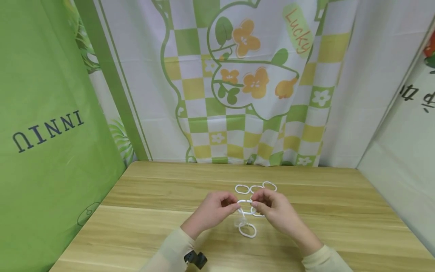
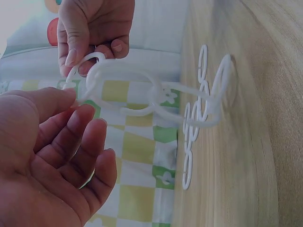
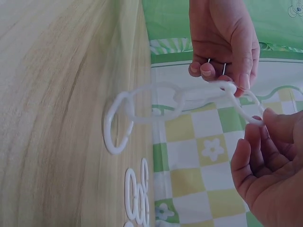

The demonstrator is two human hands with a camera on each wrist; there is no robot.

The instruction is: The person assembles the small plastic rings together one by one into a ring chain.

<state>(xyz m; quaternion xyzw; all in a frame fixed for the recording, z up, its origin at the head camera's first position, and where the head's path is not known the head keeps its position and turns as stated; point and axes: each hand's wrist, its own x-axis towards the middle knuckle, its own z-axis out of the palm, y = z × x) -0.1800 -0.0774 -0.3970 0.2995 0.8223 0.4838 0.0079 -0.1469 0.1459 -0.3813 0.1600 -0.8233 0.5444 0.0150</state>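
Observation:
In the head view my left hand (image 1: 215,210) and right hand (image 1: 278,213) are raised above the table, close together. Between them is a white oval plastic link (image 1: 245,201), its left end pinched by the left thumb and fingers, its right end by the right ones. Further links hang from it in a short chain, blurred in the wrist views; the lowest chain link (image 3: 110,127) is near the tabletop. The right wrist view shows the pinched link (image 3: 246,111) between both sets of fingertips. In the left wrist view the right hand (image 2: 97,30) faces the left hand (image 2: 57,156).
Several loose white links (image 1: 242,189) lie on the wooden table (image 1: 153,223) beyond and below the hands. Patterned curtain (image 1: 234,124) hangs along the table's back edge, with green cloth (image 1: 51,170) at the left. A black strap (image 1: 196,260) is at the left sleeve.

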